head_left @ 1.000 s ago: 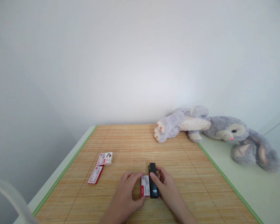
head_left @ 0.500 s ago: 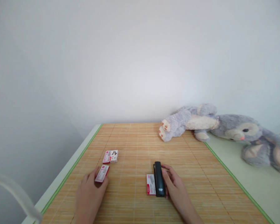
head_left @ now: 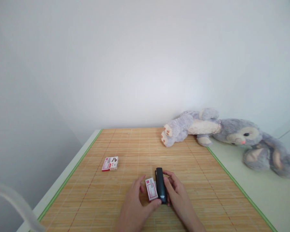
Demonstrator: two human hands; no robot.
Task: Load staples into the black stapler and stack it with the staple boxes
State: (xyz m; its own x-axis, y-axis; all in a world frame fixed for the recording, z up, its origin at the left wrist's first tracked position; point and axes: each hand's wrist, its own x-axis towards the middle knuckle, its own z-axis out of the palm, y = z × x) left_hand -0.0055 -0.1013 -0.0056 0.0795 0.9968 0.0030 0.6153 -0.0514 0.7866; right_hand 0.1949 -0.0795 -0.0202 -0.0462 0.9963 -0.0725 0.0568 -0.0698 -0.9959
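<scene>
A small white and red box lies tilted against the left side of a black stapler, over another box that is mostly hidden. My left hand is around the near and left sides of that box, thumb at its near edge by the stapler's end, index finger apart from it. My right hand has its thumb and fingers on the right side of the stapler. Farther left, more small red and white boxes lie side by side on the bamboo mat.
A grey plush rabbit lies along the back right, partly over the mat and the pale table. A white curved bar crosses the lower left corner. A plain wall rises behind.
My left hand has moved right with the small box, from beside the left boxes to the stapler. My right hand stays at the stapler. The view has shifted slightly.
</scene>
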